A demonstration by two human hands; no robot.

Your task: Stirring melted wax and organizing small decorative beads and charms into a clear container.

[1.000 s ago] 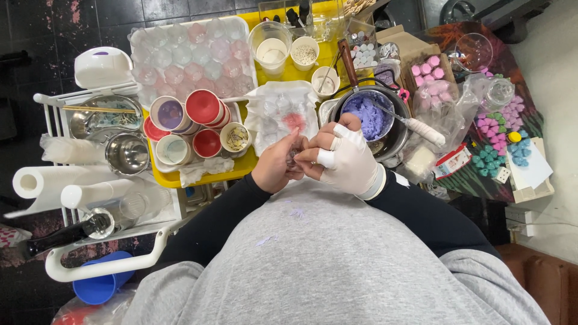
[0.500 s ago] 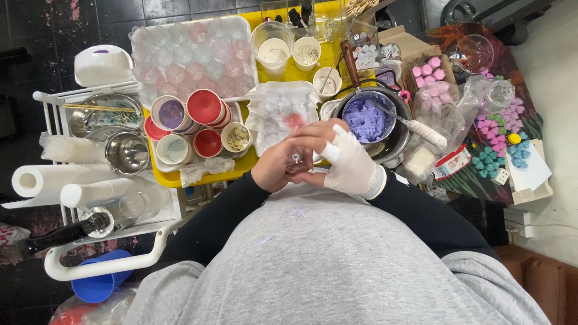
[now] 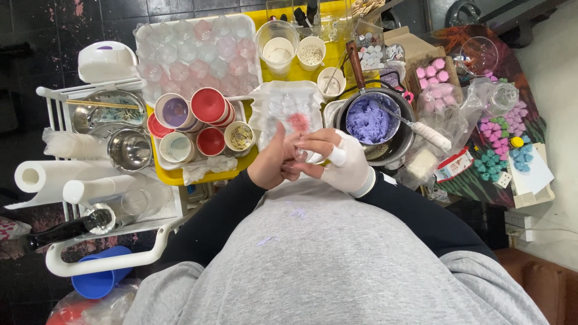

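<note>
My two hands meet in front of my chest above the yellow tray [image 3: 174, 176]. My left hand [image 3: 272, 161] is bare, with its fingers curled around a small clear piece [image 3: 301, 155] that is hard to make out. My right hand [image 3: 340, 161] wears a white fingerless glove and pinches the same piece from the right side. Just beyond my fingers lies a crumpled clear plastic mould sheet [image 3: 283, 111] with a pink spot. A dark pot of purple paste [image 3: 368, 121] with a white-handled tool [image 3: 424, 132] in it stands right of the hands.
Red, white and purple-filled cups [image 3: 191, 120] crowd the yellow tray. A clear bubble mould [image 3: 195, 51] lies behind them. A white wire cart [image 3: 90, 180] at left holds steel bowls and paper rolls. Pink, green and purple moulded shapes [image 3: 500, 141] lie at right. A blue bucket [image 3: 96, 280] sits low left.
Both hands have shifted slightly toward me and lower, still joined on the small piece; my left fingers have turned more upright. The pot and cups have not moved.
</note>
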